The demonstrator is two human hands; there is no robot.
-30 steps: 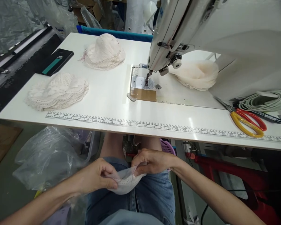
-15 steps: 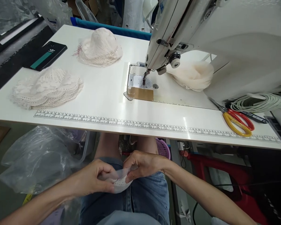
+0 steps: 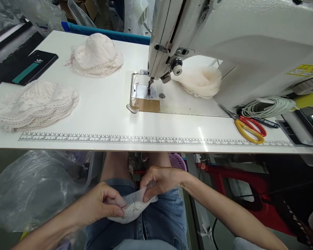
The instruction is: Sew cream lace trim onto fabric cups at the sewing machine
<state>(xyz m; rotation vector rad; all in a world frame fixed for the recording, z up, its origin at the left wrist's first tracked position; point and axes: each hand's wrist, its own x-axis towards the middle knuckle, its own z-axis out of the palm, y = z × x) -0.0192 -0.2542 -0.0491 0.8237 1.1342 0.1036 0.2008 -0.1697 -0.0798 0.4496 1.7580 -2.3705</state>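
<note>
Lace piece [image 3: 132,210], small and pale with a dotted edge, lies over the person's lap below the near edge of the tabletop [image 3: 172,130], pinched at its left end by the left hand [image 3: 104,206] and at its upper right edge by the right hand [image 3: 160,180]; both hands are closed on the cloth, thumb against fingertips. It seems to be two thin layers being matched, though the folds are too fine to be sure. Handling it well probably means keeping the pinches close to the edge, holding the cloth lightly taut between the hands, and squaring the dotted borders without stretching the lace. Room is tight upward: the tabletop's edge with its printed ruler [image 3: 151,140] hangs just above the knuckles. A plastic bag [image 3: 33,191] crowds the space left of the lap, and red chair legs [image 3: 240,184] stand to the right. Above, the tabletop before the sewing machine [image 3: 224,45] offers open surface.
</note>
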